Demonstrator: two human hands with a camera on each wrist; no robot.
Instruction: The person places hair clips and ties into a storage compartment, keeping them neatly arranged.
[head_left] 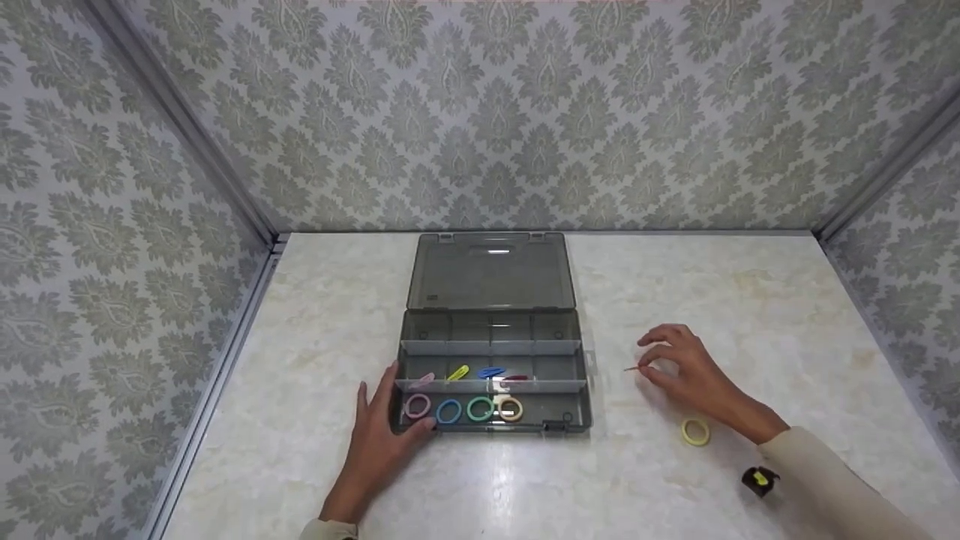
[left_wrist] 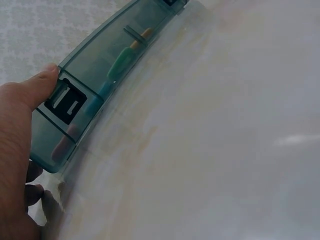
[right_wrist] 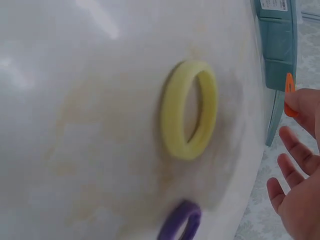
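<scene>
My right hand [head_left: 694, 379] is raised over the table to the right of the box, pinching an orange snap hair clip [right_wrist: 288, 109] between thumb and forefinger. The other fingers are loosely bent. My left hand [head_left: 375, 442] grips the front left corner of a grey see-through compartment box [head_left: 588, 412], thumb on the front wall and fingers along the left side. In its middle row lie a pink clip [head_left: 422, 380], a yellow clip [head_left: 458, 373], a blue clip [head_left: 491, 372] and a red clip [head_left: 514, 378]. Several coloured ring hair ties, including a green one [head_left: 470, 409], line the front row.
The box's lid [head_left: 491, 277] lies folded back toward the patterned wall [head_left: 495, 135]. A yellow ring hair tie [right_wrist: 172, 115] lies on the table near my right wrist, with a purple one [right_wrist: 172, 222] close by. A small black and yellow object [head_left: 759, 481] sits beside my right sleeve.
</scene>
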